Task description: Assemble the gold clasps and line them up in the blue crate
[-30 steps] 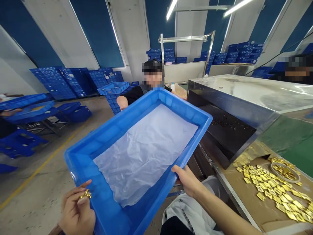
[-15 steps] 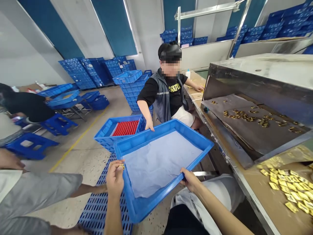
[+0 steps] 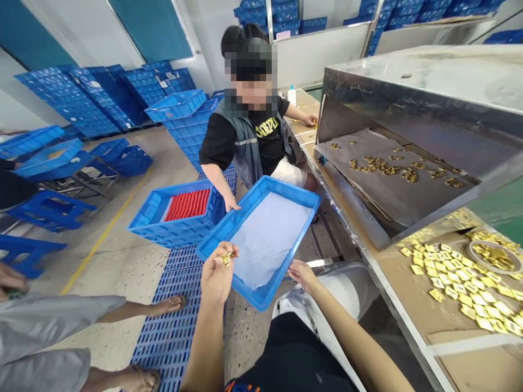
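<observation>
The tray (image 3: 261, 298) is in the air, just ahead of both hands, with white paper (image 3: 272, 234) in it. Its long way runs from near left to far right. The right hand (image 3: 303, 275) looks closer: its bent fingertips are at the right side, but nobody can tell if they touch or grip. The left hand (image 3: 216, 277) is up before the near end, wrist bent, finger and thumb pinched on gold bits (image 3: 227, 257). A co-worker's hand (image 3: 231, 202) is at the far left edge. More gold pieces (image 3: 461, 280) lie on the table (image 3: 412, 299), right.
</observation>
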Available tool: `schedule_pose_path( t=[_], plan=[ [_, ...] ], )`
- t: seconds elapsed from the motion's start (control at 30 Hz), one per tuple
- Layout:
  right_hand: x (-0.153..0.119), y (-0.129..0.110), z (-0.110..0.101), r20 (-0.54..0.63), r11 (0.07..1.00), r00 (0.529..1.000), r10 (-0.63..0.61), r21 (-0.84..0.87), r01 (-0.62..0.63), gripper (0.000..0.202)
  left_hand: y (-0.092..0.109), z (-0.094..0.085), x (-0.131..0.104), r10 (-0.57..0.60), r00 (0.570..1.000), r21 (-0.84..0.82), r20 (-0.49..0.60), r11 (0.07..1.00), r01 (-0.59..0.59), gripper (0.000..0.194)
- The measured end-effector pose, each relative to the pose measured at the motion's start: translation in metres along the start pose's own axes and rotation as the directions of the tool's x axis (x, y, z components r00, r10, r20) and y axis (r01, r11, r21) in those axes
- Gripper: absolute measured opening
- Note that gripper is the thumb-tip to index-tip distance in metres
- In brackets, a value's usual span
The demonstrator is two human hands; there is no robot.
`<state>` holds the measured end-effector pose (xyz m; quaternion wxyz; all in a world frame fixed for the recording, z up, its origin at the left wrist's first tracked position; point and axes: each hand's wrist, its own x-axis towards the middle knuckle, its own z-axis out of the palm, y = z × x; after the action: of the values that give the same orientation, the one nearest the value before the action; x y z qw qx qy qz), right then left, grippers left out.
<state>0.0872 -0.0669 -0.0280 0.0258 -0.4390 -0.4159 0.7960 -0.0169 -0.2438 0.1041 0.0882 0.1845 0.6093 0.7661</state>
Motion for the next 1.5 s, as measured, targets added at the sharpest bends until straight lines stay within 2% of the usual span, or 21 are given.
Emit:
schedule_pose_path(
  t=[0.1,0.17,0.23,0.27,0.3,0.37,0.43,0.5,0.63,0.8,0.97,1.07,1.13,1.23,1.3,1.33,1.37,1.4,1.43,1.47,1.5],
  plan=[
    [-0.029,-0.003,-0.019,-0.033,0.998,0.998,-0.048,-0.038,0.047,0.005,-0.003,0.051,-0.003,-0.219,0.962,-0.18,0.165,0.952,0.248,0.061],
    [-0.059,-0.009,-0.035,-0.048,0.99,0.99,-0.132,-0.048,0.13,0.008,-0.006,0.087,-0.011,-0.333,0.887,-0.278,0.319,0.862,0.424,0.059],
    [-0.096,-0.019,-0.054,-0.076,0.952,0.95,-0.302,-0.078,0.296,0.013,-0.008,0.123,-0.022,-0.395,0.782,-0.347,0.482,0.734,0.584,0.054],
    [-0.117,-0.025,-0.064,-0.092,0.87,0.87,-0.485,-0.147,0.47,0.015,-0.008,0.14,-0.029,-0.407,0.725,-0.362,0.555,0.667,0.652,0.052],
    [-0.137,-0.031,-0.074,-0.106,0.754,0.753,-0.649,-0.218,0.619,0.018,-0.008,0.157,-0.037,-0.413,0.667,-0.362,0.62,0.603,0.71,0.05],
    [-0.175,-0.042,-0.093,-0.139,0.487,0.47,-0.871,-0.354,0.798,0.022,-0.007,0.189,-0.053,-0.421,0.549,-0.318,0.722,0.502,0.804,0.048],
    [-0.203,-0.05,-0.11,-0.15,0.29,0.249,-0.957,-0.491,0.821,0.026,-0.006,0.217,-0.07,-0.433,0.419,-0.226,0.798,0.429,0.874,0.046],
    [-0.222,-0.055,-0.126,-0.13,0.188,0.138,-0.982,-0.615,0.766,0.033,-0.007,0.241,-0.087,-0.45,0.289,-0.117,0.845,0.371,0.921,0.042],
    [-0.243,-0.057,-0.16,-0.108,0.123,0.062,-0.992,-0.792,0.598,0.045,-0.009,0.278,-0.118,-0.512,0.045,0.115,0.858,0.277,0.954,0.025],
    [-0.273,-0.043,-0.19,-0.142,0.149,0.05,-0.989,-0.884,0.443,0.038,-0.011,0.309,-0.149,-0.498,-0.268,0.412,0.825,0.204,0.888,0.017],
    [-0.295,-0.017,-0.192,-0.187,0.173,-0.02,-0.982,-0.941,0.292,0.033,-0.018,0.312,-0.169,-0.387,-0.517,0.577,0.763,0.05,0.815,0.023],
    [-0.297,-0.002,-0.182,-0.236,0.221,-0.031,-0.971,-0.944,0.244,0.029,-0.024,0.304,-0.175,-0.321,-0.629,0.655,0.708,-0.035,0.755,0.028],
    [-0.295,0.005,-0.173,-0.277,0.259,-0.051,-0.959,-0.937,0.233,0.028,-0.028,0.297,-0.177,-0.302,-0.671,0.694,0.677,-0.042,0.719,0.026],
    [-0.29,0.017,-0.16,-0.35,0.32,-0.074,-0.934,-0.909,0.267,0.026,-0.036,0.288,-0.175,-0.289,-0.728,0.765,0.621,0.021,0.644,0.025],
    [-0.29,0.029,-0.161,-0.456,0.426,-0.058,-0.888,-0.864,0.27,0.02,-0.045,0.285,-0.17,-0.294,-0.759,0.808,0.581,0.099,0.58,0.032],
    [-0.291,0.037,-0.165,-0.541,0.516,-0.048,-0.839,-0.821,0.244,0.017,-0.051,0.286,-0.165,-0.306,-0.752,0.811,0.584,0.182,0.555,0.035],
    [-0.293,0.046,-0.173,-0.65,0.632,-0.048,-0.758,-0.751,0.192,0.014,-0.059,0.288,-0.158,-0.325,-0.721,0.789,0.612,0.312,0.53,0.037],
    [-0.295,0.056,-0.184,-0.761,0.752,-0.065,-0.646,-0.648,0.122,0.015,-0.068,0.291,-0.15,-0.346,-0.658,0.729,0.669,0.48,0.488,0.036],
    [-0.298,0.067,-0.197,-0.853,0.853,-0.088,-0.515,-0.52,0.048,0.02,-0.078,0.297,-0.14,-0.357,-0.559,0.625,0.748,0.661,0.415,0.033],
    [-0.299,0.077,-0.212,-0.912,0.916,-0.095,-0.4,-0.4,-0.019,0.025,-0.089,0.303,-0.129,-0.349,-0.434,0.497,0.83,0.817,0.294,0.028],
    [-0.3,0.087,-0.228,-0.948,0.952,-0.098,-0.302,-0.293,-0.092,0.027,-0.1,0.31,-0.117,-0.319,-0.289,0.371,0.903,0.917,0.148,0.022]
  ],
)
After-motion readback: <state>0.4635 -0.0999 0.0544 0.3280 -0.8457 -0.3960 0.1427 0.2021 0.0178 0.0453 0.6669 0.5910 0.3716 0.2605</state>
